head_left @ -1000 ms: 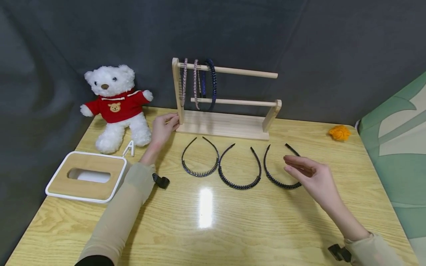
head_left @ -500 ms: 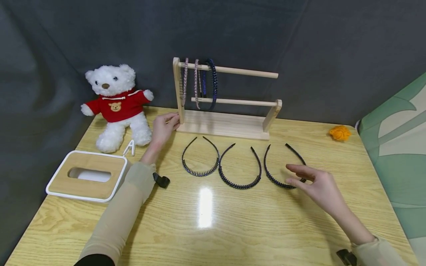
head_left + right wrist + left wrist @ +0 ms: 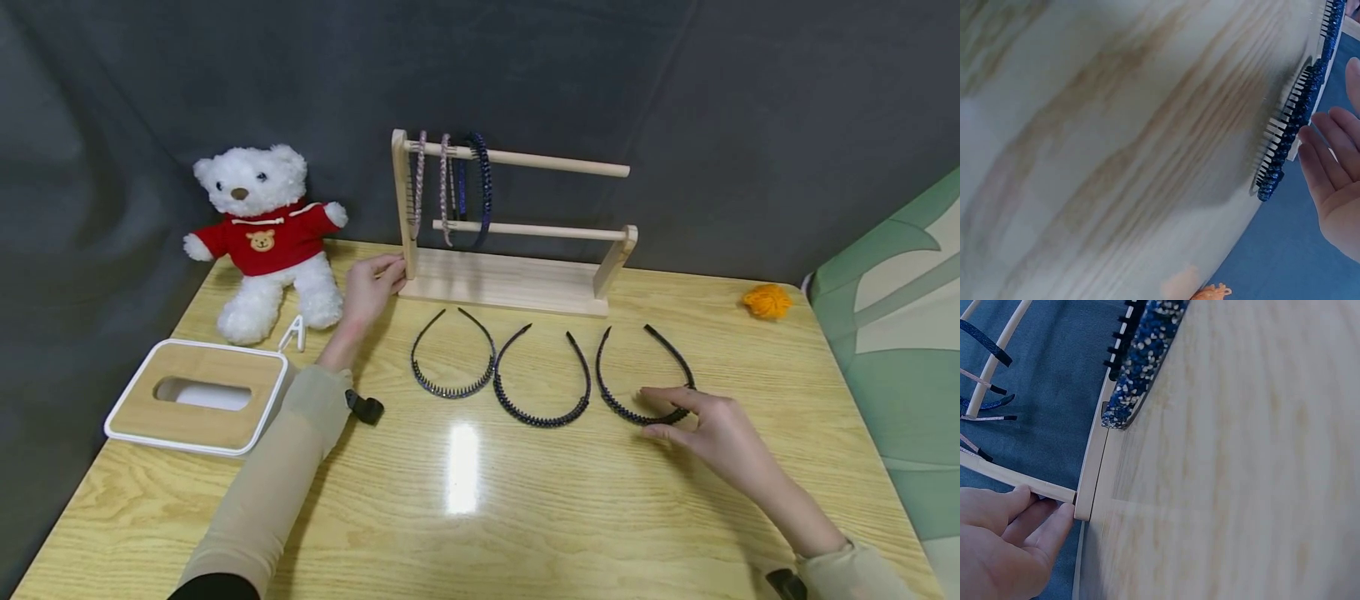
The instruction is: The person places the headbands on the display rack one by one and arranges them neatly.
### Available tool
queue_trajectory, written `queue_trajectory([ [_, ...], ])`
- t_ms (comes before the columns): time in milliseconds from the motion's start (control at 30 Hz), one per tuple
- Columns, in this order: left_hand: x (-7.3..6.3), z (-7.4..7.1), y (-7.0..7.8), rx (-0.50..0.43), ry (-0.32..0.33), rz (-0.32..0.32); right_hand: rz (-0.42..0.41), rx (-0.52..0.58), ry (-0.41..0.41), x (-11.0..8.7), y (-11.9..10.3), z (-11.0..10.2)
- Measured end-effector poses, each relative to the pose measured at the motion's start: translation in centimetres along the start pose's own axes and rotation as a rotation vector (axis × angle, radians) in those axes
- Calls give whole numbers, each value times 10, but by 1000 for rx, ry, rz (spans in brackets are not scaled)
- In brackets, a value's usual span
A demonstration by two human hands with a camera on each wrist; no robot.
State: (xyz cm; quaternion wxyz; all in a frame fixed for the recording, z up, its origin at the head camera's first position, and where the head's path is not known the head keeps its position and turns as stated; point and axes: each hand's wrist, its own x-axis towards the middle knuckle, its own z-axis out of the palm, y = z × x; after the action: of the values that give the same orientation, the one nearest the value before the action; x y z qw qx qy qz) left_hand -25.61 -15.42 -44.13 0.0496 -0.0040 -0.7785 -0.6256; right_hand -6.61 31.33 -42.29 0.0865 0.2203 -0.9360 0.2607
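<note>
My left hand [image 3: 369, 292] holds the foot of the left post of the wooden headband stand [image 3: 510, 282]; the left wrist view shows the thumb and fingers at the post [image 3: 1035, 484]. Over the right-hand dark headband [image 3: 684, 364] is my right hand [image 3: 718, 429], thumb and fingers apart on either side of its toothed band. In the right wrist view its extended fingers lie close beside the blue beaded band [image 3: 1297, 112]; contact is unclear. A middle headband [image 3: 543, 422] and a left headband [image 3: 450, 393] lie flat on the table.
Pink headbands [image 3: 445, 187] and dark blue headbands [image 3: 485, 179] hang at the left of the stand's upper bar. A white teddy bear [image 3: 262, 242] in a red top, a tissue box [image 3: 198, 346] and a white letter A [image 3: 298, 335] are left. An orange clump [image 3: 767, 301] lies far right.
My right hand has moved lower and slightly toward me, down around the front of the right-hand headband. My left hand stays at the stand's post.
</note>
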Motion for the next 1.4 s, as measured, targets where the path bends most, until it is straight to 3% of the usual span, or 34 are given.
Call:
queue_trajectory([
  [167, 0, 0, 0, 6, -4, -2, -56, -13, 6, -1, 2, 2],
  [1400, 0, -1, -2, 25, -8, -1, -203, -121, 3, -5, 22, 9],
])
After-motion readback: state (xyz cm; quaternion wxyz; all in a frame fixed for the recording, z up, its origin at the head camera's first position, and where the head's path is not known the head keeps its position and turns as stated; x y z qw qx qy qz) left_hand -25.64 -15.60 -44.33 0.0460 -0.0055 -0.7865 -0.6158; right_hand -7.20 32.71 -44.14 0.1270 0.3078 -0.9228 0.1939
